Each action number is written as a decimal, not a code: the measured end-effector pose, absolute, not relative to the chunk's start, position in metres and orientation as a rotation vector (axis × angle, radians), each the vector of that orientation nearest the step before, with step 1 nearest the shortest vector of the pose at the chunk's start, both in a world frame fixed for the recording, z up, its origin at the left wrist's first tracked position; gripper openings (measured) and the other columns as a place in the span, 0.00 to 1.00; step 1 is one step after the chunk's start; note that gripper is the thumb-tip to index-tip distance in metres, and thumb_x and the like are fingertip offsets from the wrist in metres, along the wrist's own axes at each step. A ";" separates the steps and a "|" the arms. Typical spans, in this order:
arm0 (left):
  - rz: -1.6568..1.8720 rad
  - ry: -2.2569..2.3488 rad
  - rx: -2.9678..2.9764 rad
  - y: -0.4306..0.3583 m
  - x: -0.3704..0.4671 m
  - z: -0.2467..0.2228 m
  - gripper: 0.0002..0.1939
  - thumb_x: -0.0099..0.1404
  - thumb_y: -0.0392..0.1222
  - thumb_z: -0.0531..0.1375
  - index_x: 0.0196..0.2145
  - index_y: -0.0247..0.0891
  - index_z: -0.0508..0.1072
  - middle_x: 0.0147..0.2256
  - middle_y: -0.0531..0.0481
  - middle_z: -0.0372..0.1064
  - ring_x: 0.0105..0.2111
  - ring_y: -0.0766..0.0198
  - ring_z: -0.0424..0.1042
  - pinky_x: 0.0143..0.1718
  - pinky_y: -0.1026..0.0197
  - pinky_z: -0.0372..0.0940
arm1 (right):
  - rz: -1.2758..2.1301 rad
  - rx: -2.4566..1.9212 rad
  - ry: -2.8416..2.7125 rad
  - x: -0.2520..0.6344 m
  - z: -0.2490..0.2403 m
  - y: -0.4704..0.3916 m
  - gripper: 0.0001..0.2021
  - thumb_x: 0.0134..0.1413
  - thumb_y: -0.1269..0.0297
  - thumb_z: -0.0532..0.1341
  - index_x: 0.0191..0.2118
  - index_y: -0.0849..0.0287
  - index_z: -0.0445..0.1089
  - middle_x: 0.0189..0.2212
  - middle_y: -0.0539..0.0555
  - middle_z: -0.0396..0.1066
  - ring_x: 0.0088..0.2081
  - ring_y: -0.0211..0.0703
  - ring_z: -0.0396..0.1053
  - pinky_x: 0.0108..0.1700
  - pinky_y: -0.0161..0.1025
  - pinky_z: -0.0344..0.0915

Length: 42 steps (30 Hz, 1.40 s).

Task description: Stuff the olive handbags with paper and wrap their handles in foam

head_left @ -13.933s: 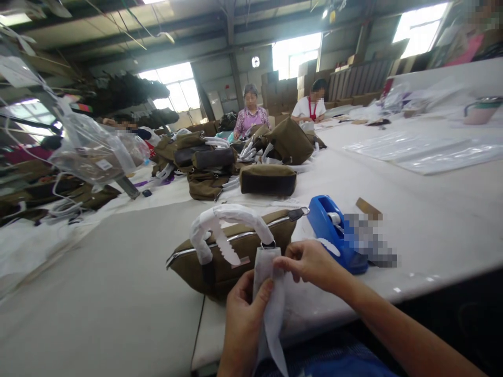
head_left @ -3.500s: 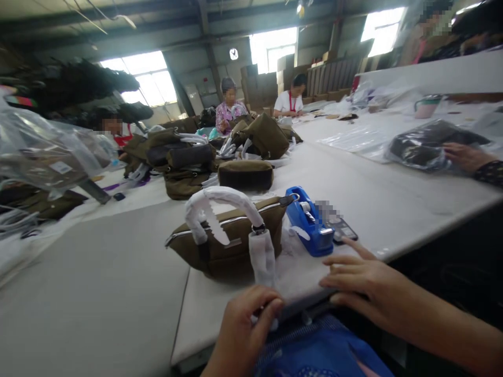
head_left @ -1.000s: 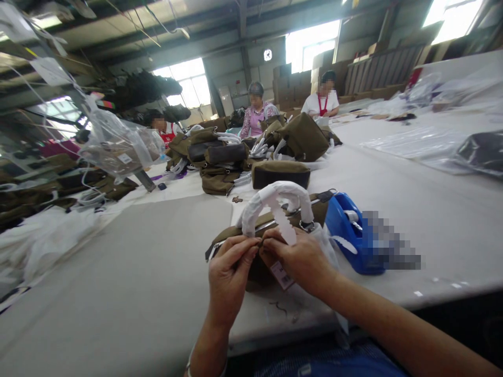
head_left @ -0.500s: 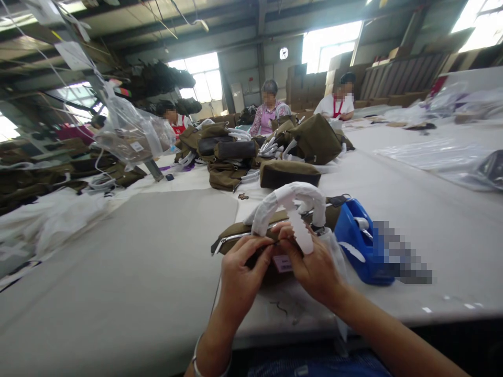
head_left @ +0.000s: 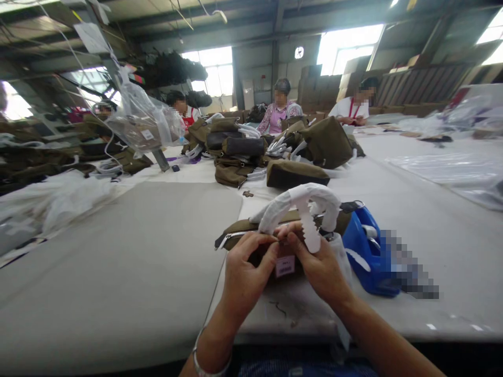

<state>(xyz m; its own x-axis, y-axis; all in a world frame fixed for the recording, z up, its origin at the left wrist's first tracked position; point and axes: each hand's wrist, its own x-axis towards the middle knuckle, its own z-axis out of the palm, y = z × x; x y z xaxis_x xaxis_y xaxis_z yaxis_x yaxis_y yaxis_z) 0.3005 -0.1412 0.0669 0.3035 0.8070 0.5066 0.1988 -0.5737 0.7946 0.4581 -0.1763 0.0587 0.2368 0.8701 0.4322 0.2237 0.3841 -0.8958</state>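
An olive-green handbag (head_left: 239,226) with a silver zip lies on the table in front of me, its handles (head_left: 298,193) wrapped in white padding. A toothed white strip (head_left: 310,230) hangs from the wrapped handle over my right hand. Below my fingertips is a brown hang tag with a white barcode label (head_left: 285,266). My left hand (head_left: 251,267) is closed, thumb and forefinger pinching at the tag's top. Opposite it, my right hand (head_left: 320,264) pinches there too, fingers partly hidden. Whether they grip the tag's edge or its cord is too small to tell.
A blue plastic container (head_left: 363,262) with white pieces inside stands right of the bag. Farther back is a pile of olive bags (head_left: 291,173), with several people seated behind it. Clear plastic bags hang from a post (head_left: 160,158) at left; plastic sheets (head_left: 448,170) lie at right.
The view has shifted slightly, so the scene sits a little farther right. The barcode label faces me more fully now. Both hands keep pinching at the same place.
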 end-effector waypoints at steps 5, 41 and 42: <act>1.293 0.896 1.985 -0.142 0.299 0.068 0.03 0.68 0.36 0.64 0.37 0.42 0.77 0.36 0.56 0.75 0.38 0.68 0.73 0.42 0.67 0.64 | 0.570 -1.171 -1.216 0.457 0.057 -0.176 0.07 0.61 0.56 0.65 0.38 0.54 0.75 0.39 0.53 0.79 0.42 0.47 0.76 0.45 0.43 0.74; 1.894 1.137 1.862 -0.143 0.265 0.029 0.07 0.68 0.38 0.65 0.44 0.43 0.77 0.41 0.51 0.73 0.43 0.63 0.73 0.48 0.61 0.68 | -0.268 -1.143 -1.332 0.504 0.041 -0.227 0.14 0.61 0.75 0.64 0.49 0.52 0.76 0.44 0.53 0.80 0.49 0.48 0.77 0.55 0.47 0.73; 1.988 1.208 1.756 -0.141 0.258 0.015 0.06 0.67 0.40 0.66 0.43 0.42 0.76 0.41 0.50 0.73 0.43 0.63 0.73 0.49 0.61 0.69 | -0.259 -1.236 -1.184 0.514 0.035 -0.230 0.11 0.62 0.71 0.63 0.49 0.52 0.76 0.44 0.53 0.79 0.48 0.48 0.77 0.55 0.47 0.73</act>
<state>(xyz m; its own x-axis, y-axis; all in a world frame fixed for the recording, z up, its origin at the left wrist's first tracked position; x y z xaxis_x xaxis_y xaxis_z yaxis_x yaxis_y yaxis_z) 0.2583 -0.1409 0.0154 -0.2576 0.6467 0.7179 0.3393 -0.6351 0.6939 0.5144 -0.2300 0.0350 0.4315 0.4191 0.7988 0.7140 0.3826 -0.5864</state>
